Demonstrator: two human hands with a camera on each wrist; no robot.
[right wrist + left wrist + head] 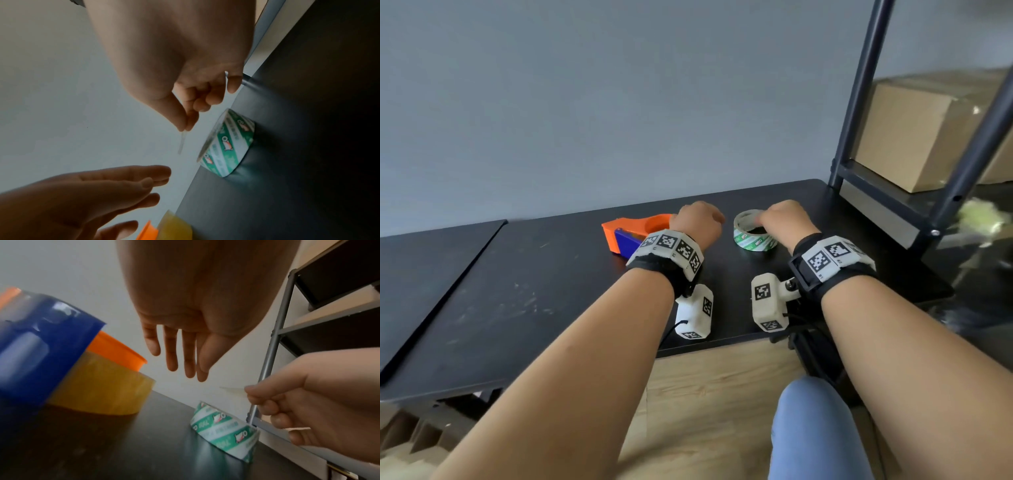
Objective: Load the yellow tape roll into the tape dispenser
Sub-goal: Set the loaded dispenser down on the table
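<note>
Here, translucent yellow tape roll (102, 386), inside orange-blue dispenser (37, 337)

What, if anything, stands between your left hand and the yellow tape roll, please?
Nothing visible does. The open left hand hangs near the yellow tape roll, which sits against the tape dispenser. The green-and-white roll and the right hand, pinching a thin strip, lie off to the side.

I take this for a storeroom or packing corner. My evidence: a plain black table (517, 291) against a bare grey wall (619, 102), dark metal shelving (859, 102) to my right holding a cardboard box (914, 137), wood-look flooring (715, 394), and a tape dispenser (626, 236) beside a green-printed tape roll (755, 241).
</note>
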